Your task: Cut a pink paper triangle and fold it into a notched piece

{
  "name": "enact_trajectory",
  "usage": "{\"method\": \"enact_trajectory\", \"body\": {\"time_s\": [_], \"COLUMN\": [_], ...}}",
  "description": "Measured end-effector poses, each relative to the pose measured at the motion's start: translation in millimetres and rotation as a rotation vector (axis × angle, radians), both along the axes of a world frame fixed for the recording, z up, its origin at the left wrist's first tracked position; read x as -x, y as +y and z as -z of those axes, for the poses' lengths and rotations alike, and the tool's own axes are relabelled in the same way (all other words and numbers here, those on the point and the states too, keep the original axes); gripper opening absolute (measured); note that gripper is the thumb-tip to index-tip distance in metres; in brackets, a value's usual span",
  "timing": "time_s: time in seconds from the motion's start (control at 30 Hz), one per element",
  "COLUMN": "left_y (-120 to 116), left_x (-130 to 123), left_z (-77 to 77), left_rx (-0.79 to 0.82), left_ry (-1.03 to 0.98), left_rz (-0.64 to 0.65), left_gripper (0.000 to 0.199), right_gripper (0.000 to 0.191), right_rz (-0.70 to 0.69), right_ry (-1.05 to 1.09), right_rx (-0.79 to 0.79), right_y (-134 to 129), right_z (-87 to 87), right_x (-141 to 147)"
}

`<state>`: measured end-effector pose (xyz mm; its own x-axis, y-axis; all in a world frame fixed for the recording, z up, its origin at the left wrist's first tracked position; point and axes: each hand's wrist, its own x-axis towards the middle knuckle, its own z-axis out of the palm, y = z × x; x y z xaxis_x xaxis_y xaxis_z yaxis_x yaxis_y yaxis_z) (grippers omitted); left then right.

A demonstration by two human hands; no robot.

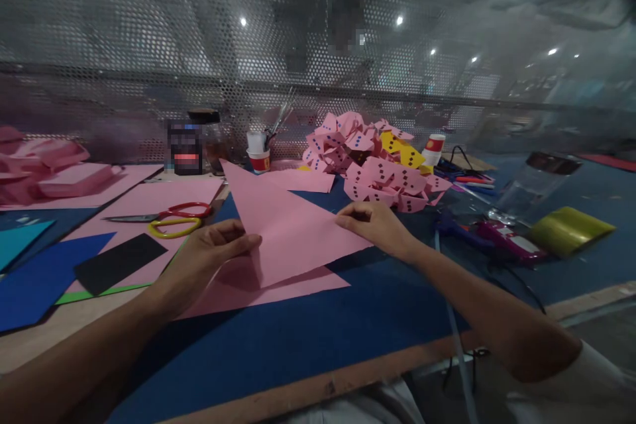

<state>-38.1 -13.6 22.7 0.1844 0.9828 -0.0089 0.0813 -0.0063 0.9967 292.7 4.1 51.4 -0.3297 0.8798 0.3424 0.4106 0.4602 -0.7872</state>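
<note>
A sheet of pink paper (293, 232) is held up at a tilt between my two hands, above the blue table top. My left hand (218, 248) pinches its left edge between thumb and fingers. On the right edge, the fingertips of my right hand (375, 228) are closed on the same sheet. Beneath it lies another pink sheet (298, 288), partly covered. Scissors (181, 218) with a red and a yellow handle loop rest just beyond my left hand, on pink paper. A black paper piece (120, 264) and a blue sheet (44, 281) lie left of that hand.
Folded pink paper shapes with dark squares (392, 182) are heaped at the back. Paper cups (259, 160) stand by the perforated metal screen (278, 46). At right are a clear jar (534, 185), a purple device (511, 242), a yellow roll (571, 230) and a blue glue gun (462, 232).
</note>
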Motion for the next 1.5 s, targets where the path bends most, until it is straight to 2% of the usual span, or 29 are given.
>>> {"method": "enact_trajectory", "body": {"time_s": [0.2,0.67,0.83,1.0,1.17,1.37,1.5], "left_y": [-3,-2,-3,-2,-8,-14,-21], "left_x": [-4,4,4,10,9,5,1], "left_z": [-3.8,-0.6,-1.5,2.8,8.8,7.1,7.4], "left_rx": [-0.037,-0.139,-0.284,-0.420,-0.558,-0.730,-0.764], "left_ry": [0.082,0.320,0.446,0.660,0.700,0.740,0.863], "left_rz": [-0.086,-0.092,-0.085,-0.025,0.072,0.287,0.328], "left_gripper": [0.035,0.038,0.032,0.032,0.027,0.020,0.024], "right_gripper": [0.026,0.025,0.026,0.031,0.034,0.031,0.032], "right_rz": [0.012,0.159,0.216,0.241,0.320,0.354,0.368], "right_ry": [-0.033,0.067,0.074,0.057,0.035,0.011,-0.060], "right_rx": [0.016,0.056,0.062,0.111,0.140,0.109,0.069], "right_y": [5,9,12,12,17,22,20], "right_z": [8.9,8.9,14.6,18.7,19.1,22.1,21.7], "right_x": [-1,-5,-4,-7,-14,-14,-16]}}
